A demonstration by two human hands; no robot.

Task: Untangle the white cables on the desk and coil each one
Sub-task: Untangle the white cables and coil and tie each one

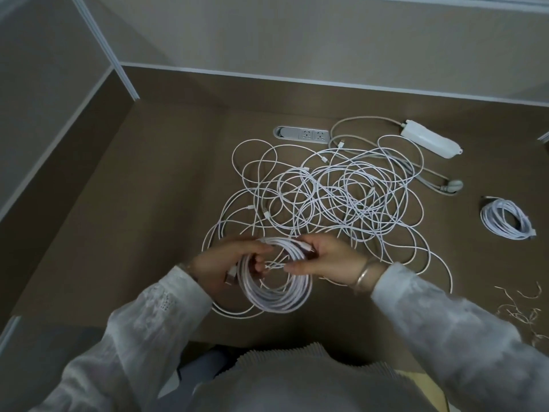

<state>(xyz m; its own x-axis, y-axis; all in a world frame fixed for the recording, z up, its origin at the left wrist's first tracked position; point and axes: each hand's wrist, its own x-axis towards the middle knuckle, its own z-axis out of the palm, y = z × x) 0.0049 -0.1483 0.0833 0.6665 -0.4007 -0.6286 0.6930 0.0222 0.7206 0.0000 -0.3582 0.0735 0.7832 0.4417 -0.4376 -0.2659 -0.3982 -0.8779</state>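
A large tangle of white cables (pixel 326 191) sprawls over the middle of the brown desk (pixel 154 203). Just in front of it I hold a coiled white cable (pixel 276 295) above the desk. My left hand (pixel 225 263) grips the coil's left side, fingers curled over its top. My right hand (pixel 329 260) grips the coil's upper right side and pinches a thin twist tie (pixel 273 265) across the middle of the loop. A finished coil of white cable (pixel 506 218) lies apart at the right.
A white power strip (pixel 430 139) with a thick grey cord lies at the back right. A socket panel (pixel 301 134) is set into the desk behind the tangle. Several loose twist ties (pixel 523 310) lie near the right front. Partition walls close the left and back.
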